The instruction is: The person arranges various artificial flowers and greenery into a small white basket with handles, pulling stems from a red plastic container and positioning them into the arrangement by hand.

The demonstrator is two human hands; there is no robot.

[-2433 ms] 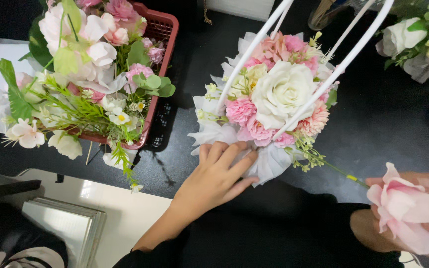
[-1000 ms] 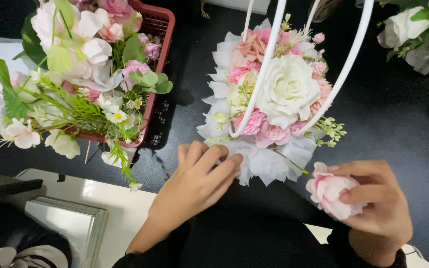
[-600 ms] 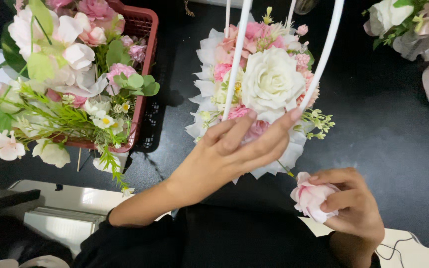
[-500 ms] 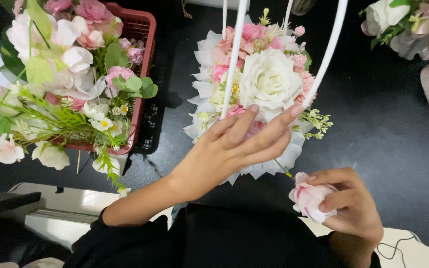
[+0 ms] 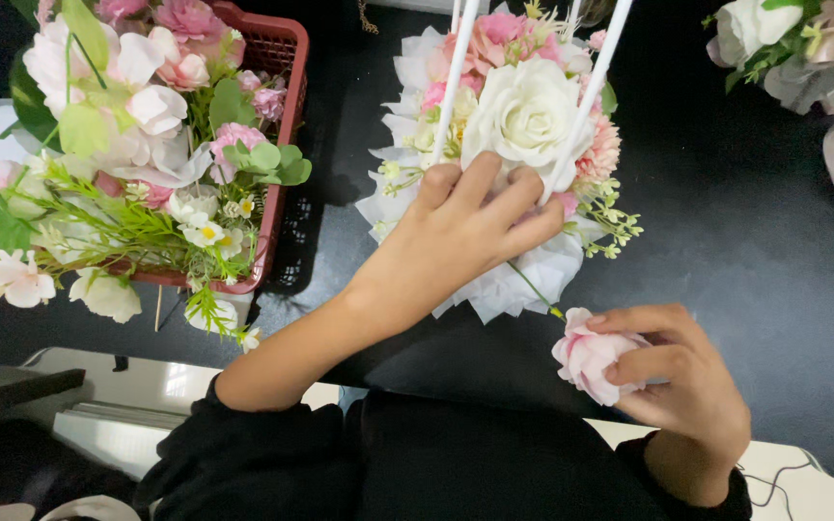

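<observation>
Right hand: the right hand (image 5: 682,386) sits closest to the camera, near the bench's front edge, fingers curled round a pink rose (image 5: 588,354), so it's gripping that bloom.
Pink rose: it's held just off the lower right of the arrangement, not touching it as far as I can see. The flower head faces left and a bit up, toward the arrangement. Any stem is hidden in the fist, so I can't tell its long axis.
Left hand: the left hand (image 5: 460,236) lies flat on the flower basket (image 5: 509,154), fingers spread and pressing on the blooms, not closed round anything. Fingertips reach up beside the big white rose (image 5: 525,114).
Flower basket: sits on the dark bench (image 5: 755,260), white ruffled wrap round the edge, pink and white flowers inside, thin white handle bars (image 5: 456,72) running up out of the frame.
Left side: a red crate (image 5: 277,145) stuffed with pink and white flowers and greenery.
Far right corner: another bouquet (image 5: 803,48) with pink ribbon, well apart from the hands.
</observation>
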